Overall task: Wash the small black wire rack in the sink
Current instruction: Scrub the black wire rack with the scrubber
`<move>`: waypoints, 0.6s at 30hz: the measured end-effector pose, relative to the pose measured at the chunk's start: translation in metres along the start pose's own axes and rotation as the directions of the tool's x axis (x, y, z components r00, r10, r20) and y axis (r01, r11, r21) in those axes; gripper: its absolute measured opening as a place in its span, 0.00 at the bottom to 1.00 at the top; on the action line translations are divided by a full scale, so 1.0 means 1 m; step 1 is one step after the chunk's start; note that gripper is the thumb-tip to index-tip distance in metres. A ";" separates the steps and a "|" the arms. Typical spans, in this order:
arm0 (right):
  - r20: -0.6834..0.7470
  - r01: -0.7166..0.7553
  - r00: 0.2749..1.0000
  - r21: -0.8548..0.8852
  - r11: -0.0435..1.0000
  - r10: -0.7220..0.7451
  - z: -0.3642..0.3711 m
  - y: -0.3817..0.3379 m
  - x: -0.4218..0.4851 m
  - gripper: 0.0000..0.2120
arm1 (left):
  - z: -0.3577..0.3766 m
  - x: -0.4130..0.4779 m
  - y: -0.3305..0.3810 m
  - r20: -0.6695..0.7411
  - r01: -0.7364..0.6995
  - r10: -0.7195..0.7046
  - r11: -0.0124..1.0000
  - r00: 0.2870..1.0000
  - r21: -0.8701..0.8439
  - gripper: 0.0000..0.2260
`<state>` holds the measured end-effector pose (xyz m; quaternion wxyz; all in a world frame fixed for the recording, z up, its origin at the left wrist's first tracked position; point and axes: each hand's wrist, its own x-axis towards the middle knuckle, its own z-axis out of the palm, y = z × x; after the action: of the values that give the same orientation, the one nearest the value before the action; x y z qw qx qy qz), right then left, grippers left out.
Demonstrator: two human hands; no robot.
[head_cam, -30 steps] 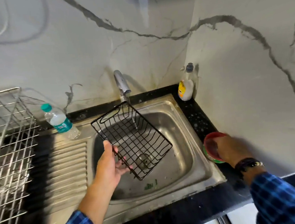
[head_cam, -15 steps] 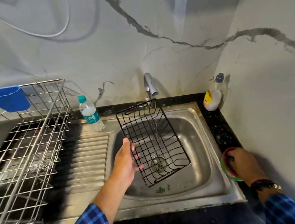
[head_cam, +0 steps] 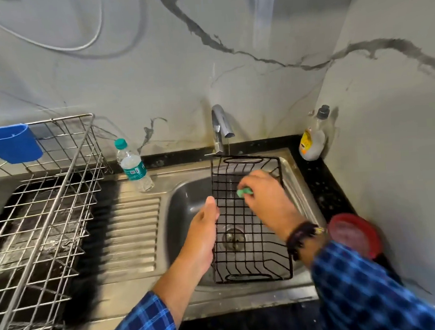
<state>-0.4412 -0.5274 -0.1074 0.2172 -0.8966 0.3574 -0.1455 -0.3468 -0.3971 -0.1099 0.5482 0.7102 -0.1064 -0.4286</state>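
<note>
Item one, the small black wire rack point(head_cam: 249, 256): we are holding it over the steel sink point(head_cam: 181, 214), open side up and tilted, its far end under the tap point(head_cam: 221, 123) and its near end at the basin's front rim, with the drain point(head_cam: 234, 237) showing through its grid. Item two, our left hand point(head_cam: 203, 233): it is gripping the rack's left edge, thumb lying along the top wire, the other fingers hidden beneath. Item three, our right hand point(head_cam: 263, 197): it is pinching a green scrub pad point(head_cam: 244, 192) in curled fingertips and pressing it against the rack's wires in the far half; a dark beaded band point(head_cam: 300, 236) is sitting on that wrist. Both forearms are wearing blue plaid sleeves. Item four, surroundings: a ribbed drainboard point(head_cam: 133, 231) is lying to the left of the basin, and a clear water bottle point(head_cam: 133, 166) with a green cap is standing at its back edge. Further left a large steel dish rack point(head_cam: 46, 217) is standing, with a blue plastic holder point(head_cam: 12, 144) hanging on its back rail. On the black tabletop point(head_cam: 325, 187), a dish soap bottle point(head_cam: 313, 141) is standing in the back right corner, and a red-lidded container point(head_cam: 354, 234) is sitting near the wall, just beside our right forearm.
</note>
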 end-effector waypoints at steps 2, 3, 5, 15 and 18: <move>-0.003 -0.025 1.000 -0.107 0.994 0.024 0.014 -0.013 0.017 0.14 | 0.003 -0.006 0.003 0.048 -0.046 0.044 0.998 0.998 0.039 0.26; -0.013 -0.023 1.000 -0.143 0.990 0.022 0.016 -0.017 0.020 0.14 | 0.003 -0.007 0.005 0.058 -0.053 0.051 0.998 0.997 0.044 0.27; 0.024 0.025 0.999 -0.220 0.975 -0.021 0.019 -0.026 0.014 0.14 | -0.001 -0.007 0.009 0.034 -0.050 0.049 0.999 0.998 0.008 0.27; 0.028 -0.040 0.998 -0.220 0.975 0.048 -0.010 -0.032 0.021 0.10 | -0.012 -0.007 0.013 -0.002 -0.075 0.075 0.991 0.997 -0.108 0.31; -0.054 -0.022 0.998 -0.197 0.980 0.012 -0.005 -0.041 0.026 0.10 | -0.012 -0.004 0.023 -0.011 -0.093 0.093 0.988 0.996 -0.123 0.30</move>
<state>-0.4012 -0.5201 -0.0802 0.1187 -0.9066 0.3833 -0.1308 -0.3329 -0.3948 -0.0873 0.6106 0.6706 -0.1112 -0.4064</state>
